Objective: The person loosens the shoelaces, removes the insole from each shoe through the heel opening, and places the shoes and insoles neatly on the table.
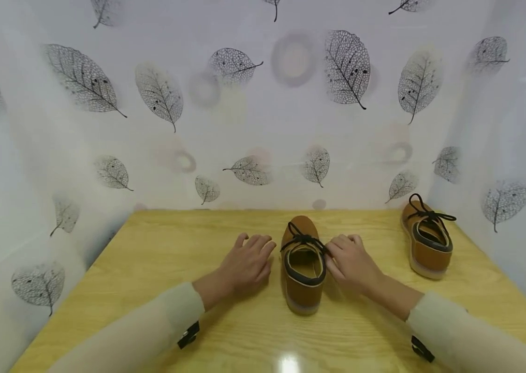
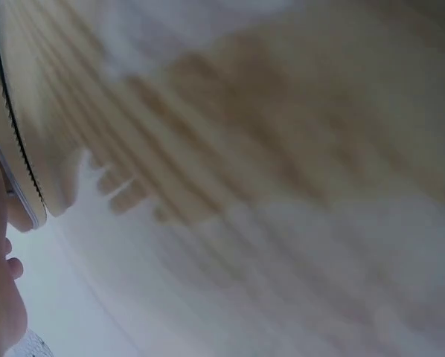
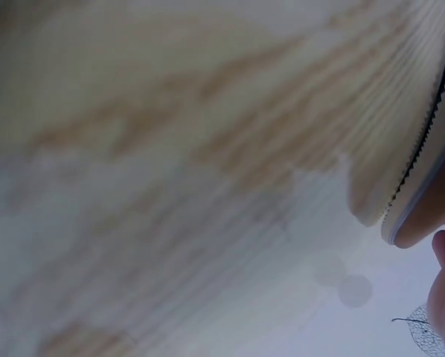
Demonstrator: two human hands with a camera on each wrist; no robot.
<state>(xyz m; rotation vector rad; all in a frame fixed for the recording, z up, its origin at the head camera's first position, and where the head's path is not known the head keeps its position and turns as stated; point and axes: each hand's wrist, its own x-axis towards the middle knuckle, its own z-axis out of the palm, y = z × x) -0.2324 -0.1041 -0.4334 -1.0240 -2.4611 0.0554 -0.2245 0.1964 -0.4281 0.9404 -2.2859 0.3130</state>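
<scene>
A brown shoe [image 1: 304, 298] with a dark collar stands at the middle of the table, toe pointing away, its black shoelace [image 1: 304, 239] tied in a bow. To its left, my left hand [image 1: 246, 261] hovers low with loosely bent fingers, a small gap from the shoe, holding nothing. My right hand [image 1: 353, 261] is at the shoe's right side, and its curled fingertips pinch the right part of the lace. In the left wrist view the shoe's pale sole [image 2: 18, 149] appears at the left edge; the right wrist view shows the sole [image 3: 420, 160] beside the right fingers [image 3: 443, 245].
A matching brown shoe [image 1: 430, 258] with a tied black lace stands at the table's right edge, toe away. The yellow wood-grain table [image 1: 160, 238] meets a pale curtain [image 1: 263, 124] printed with leaves behind and at both sides.
</scene>
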